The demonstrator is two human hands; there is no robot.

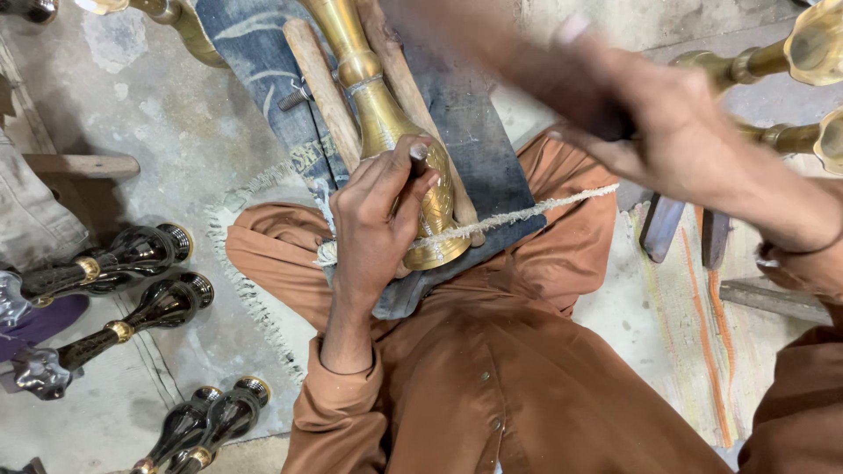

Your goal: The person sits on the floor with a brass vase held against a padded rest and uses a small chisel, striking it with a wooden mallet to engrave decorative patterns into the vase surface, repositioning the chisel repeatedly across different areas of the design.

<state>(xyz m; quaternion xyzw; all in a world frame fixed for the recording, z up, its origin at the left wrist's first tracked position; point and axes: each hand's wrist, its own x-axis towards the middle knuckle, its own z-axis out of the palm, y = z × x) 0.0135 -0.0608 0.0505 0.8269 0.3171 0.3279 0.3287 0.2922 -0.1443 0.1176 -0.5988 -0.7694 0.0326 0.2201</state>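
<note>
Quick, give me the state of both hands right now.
Left hand: closed around a small metal tool, its tip pressed against the brass vase.
Right hand: raised and blurred, closed on a dark handle; which tool cannot be told.

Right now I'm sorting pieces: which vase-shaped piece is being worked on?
The brass vase on the lap, under the left hand; the black ones lie aside on the floor.

Soft even daylight, faint shadows; glare on brass vase [413, 167]; right hand [694, 140] motion-blurred, perhaps slight edge distortion.
</note>
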